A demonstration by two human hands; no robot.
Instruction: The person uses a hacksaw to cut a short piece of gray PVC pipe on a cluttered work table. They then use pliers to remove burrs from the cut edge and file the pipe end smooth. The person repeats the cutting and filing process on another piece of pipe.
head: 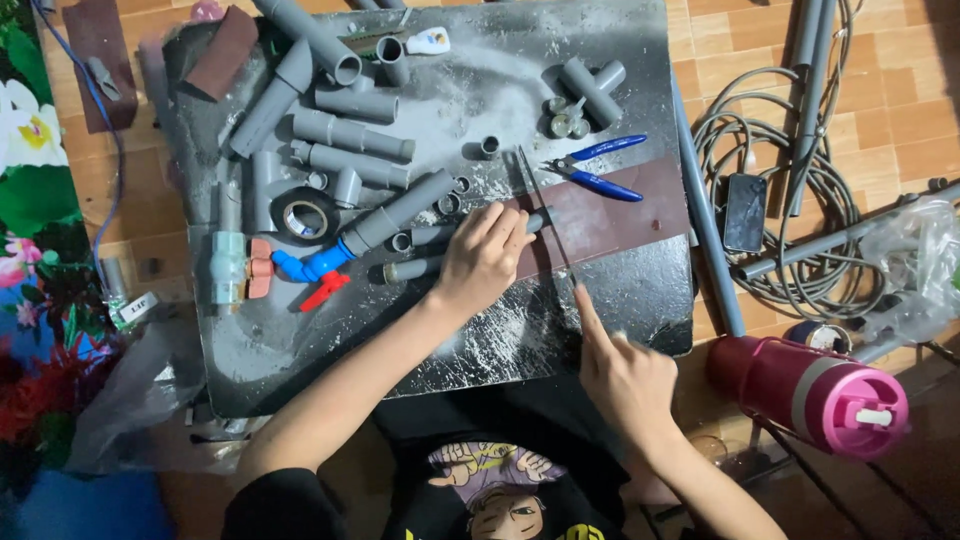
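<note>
The left hand covers the middle of a short grey pipe, so only its ends peek out. The thin saw blade runs under the right hand, and its handle is hidden. Long pipes are cut off at the top edge. The pink bottle hides what lies beneath it.

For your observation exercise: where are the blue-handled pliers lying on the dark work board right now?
In the head view, the blue-handled pliers lie on the board's upper right part, just below a grey plastic pipe tee and up-right of the person's left hand.
</note>
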